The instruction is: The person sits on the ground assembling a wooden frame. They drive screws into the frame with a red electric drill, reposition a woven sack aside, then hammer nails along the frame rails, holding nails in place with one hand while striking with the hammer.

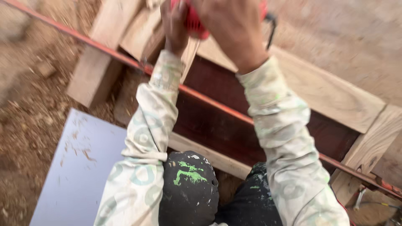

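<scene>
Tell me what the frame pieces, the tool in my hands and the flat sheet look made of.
Frame pieces: bare pale wood, grain visible, unfinished. Tool under both hands: red casing, probably plastic; blurred. Flat sheet: smooth grey-white board, perhaps laminate, dusted with shavings.

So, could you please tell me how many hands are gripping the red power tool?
2. The left hand grips the red power tool on its left side; the right hand covers its right side. The top edge of the picture cuts off most of the tool.
</scene>
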Demonstrator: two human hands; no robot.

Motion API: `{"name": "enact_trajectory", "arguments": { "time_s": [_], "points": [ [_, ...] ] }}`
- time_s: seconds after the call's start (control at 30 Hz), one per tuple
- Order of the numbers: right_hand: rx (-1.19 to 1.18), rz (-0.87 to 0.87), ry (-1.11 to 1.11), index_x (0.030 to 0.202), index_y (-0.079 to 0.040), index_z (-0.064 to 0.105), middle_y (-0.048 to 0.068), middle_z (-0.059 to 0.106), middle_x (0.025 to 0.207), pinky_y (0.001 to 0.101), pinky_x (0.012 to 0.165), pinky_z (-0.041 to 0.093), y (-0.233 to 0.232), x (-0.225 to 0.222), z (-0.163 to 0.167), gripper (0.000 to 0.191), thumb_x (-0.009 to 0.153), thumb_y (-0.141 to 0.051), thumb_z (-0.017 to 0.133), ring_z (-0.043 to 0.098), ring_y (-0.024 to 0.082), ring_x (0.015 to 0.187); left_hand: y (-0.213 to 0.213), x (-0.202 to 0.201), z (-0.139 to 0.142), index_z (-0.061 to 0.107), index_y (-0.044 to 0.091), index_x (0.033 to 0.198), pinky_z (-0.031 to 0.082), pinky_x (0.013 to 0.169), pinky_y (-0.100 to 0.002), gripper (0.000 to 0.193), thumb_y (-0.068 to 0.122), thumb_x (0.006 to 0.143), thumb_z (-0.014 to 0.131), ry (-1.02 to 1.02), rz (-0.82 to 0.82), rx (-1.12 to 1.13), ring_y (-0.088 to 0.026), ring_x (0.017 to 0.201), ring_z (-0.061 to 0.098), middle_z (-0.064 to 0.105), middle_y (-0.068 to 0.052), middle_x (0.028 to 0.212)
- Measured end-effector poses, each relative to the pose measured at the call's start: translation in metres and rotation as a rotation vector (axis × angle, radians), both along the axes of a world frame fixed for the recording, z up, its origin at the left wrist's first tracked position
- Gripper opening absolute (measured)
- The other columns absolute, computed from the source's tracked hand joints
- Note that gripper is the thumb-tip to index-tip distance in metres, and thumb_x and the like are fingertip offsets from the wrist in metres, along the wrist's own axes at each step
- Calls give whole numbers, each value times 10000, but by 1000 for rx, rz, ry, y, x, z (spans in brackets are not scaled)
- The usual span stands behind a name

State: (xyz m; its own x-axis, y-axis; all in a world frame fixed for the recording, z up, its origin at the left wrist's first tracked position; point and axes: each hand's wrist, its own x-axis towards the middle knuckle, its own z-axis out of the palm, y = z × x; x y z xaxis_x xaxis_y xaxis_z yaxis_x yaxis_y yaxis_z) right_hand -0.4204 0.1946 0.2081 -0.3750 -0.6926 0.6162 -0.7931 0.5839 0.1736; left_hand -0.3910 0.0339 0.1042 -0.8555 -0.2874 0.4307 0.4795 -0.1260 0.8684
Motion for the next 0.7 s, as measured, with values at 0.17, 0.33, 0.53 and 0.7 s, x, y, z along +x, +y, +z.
{"name": "enact_trajectory", "arguments": {
  "time_s": [0.17, 0.33, 0.53, 0.7],
  "points": [
    [16, -152, -141, 1025, -130, 607, 48, 697, 793, 359, 527, 531, -1, 14, 36, 161, 892, -154, 697, 709, 222, 675, 25, 14, 63, 660, 16, 1083, 562, 726, -292, 519, 519, 989, 578, -77, -156, 37, -121, 803, 667, 689, -36, 891],
    [145, -295, -419, 1089, -58, 606, 134, 739, 769, 415, 558, 577, 29, 47, 45, 257, 862, -78, 725, 745, 299, 696, 62, 35, 74, 710, 4, 1006, 554, 690, -282, 510, 495, 1018, 574, -101, 69, -114, -118, 754, 639, 681, -49, 848],
    [93, -266, -451, 1059, -72, 613, 159, 737, 842, 441, 613, 594, 85, 77, 79, 417, 710, -130, 834, 740, 339, 768, 114, 48, 106, 717, 16, 803, 515, 525, -288, 547, 500, 1009, 566, -183, -39, 21, -124, 554, 595, 655, -31, 665],
    [89, -369, -1068, 1349, -36, 523, 197, 708, 838, 410, 602, 586, 197, 87, 137, 662, 832, -293, 847, 723, 308, 674, 186, 28, 136, 658, 29, 734, 486, 514, -301, 527, 469, 1016, 588, -178, -242, -109, -125, 551, 583, 648, -42, 647]
  ]
}}
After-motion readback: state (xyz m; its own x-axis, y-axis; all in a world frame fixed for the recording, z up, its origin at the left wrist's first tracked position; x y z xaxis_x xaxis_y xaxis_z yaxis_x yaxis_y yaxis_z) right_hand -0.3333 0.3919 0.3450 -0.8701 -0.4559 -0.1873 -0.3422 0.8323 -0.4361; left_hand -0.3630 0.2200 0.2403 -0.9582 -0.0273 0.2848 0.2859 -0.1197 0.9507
